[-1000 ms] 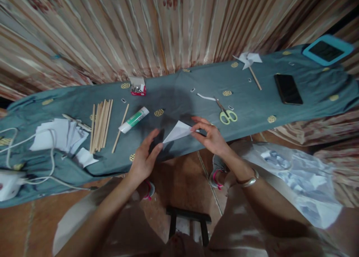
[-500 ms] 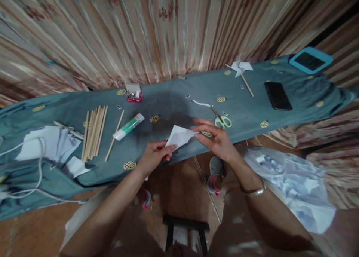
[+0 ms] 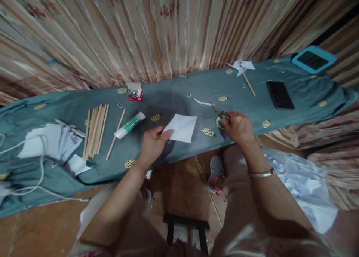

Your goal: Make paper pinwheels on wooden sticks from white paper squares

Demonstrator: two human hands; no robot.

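My left hand (image 3: pixel 153 143) pinches the left edge of a white square of paper (image 3: pixel 182 128), held just above the blue-grey cloth-covered table (image 3: pixel 174 96). My right hand (image 3: pixel 238 127) has its fingers closed over the handles of the green-handled scissors (image 3: pixel 218 116), which lie on the cloth to the right of the paper. Their blades point up and left toward a thin white paper strip (image 3: pixel 202 101).
Left of the paper lie a glue tube (image 3: pixel 130 125), a bundle of wooden sticks (image 3: pixel 95 131), a red box of staples (image 3: pixel 134 92), a stack of white paper (image 3: pixel 49 143) and white cables. Far right: a paper pinwheel (image 3: pixel 242 68), a black phone (image 3: pixel 280 95), a blue-cased tablet (image 3: pixel 313 58).
The paper went from a folded triangle held by both hands to an open square held by the left alone. My right hand let go and moved right onto the scissors.
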